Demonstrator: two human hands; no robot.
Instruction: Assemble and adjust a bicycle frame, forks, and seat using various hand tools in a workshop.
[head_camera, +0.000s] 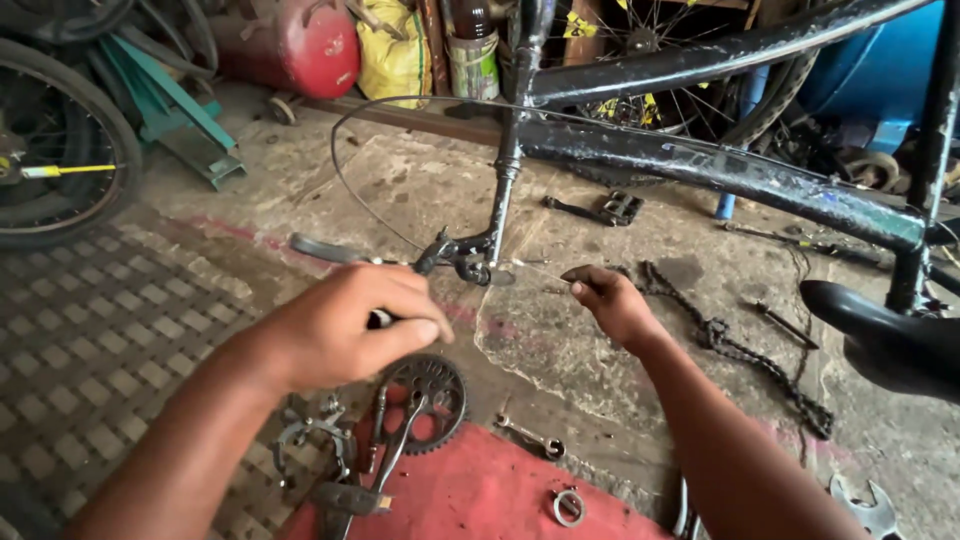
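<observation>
Brake cable (540, 268), pinched by right hand (610, 300); left hand (345, 325) grips a handlebar end (325, 248). Cracked concrete floor (420, 180) of a cluttered workshop carries chain (740, 350) and chainring (430, 390).

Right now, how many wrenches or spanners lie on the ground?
2 that I can make out: a small spanner at the red mat's upper edge, and an open-ended wrench at the bottom right corner. Others may be hidden among the parts.

Cracked concrete floor (420, 190) bears chain (735, 345), spanner (530, 437) and red mat (480, 495).
</observation>
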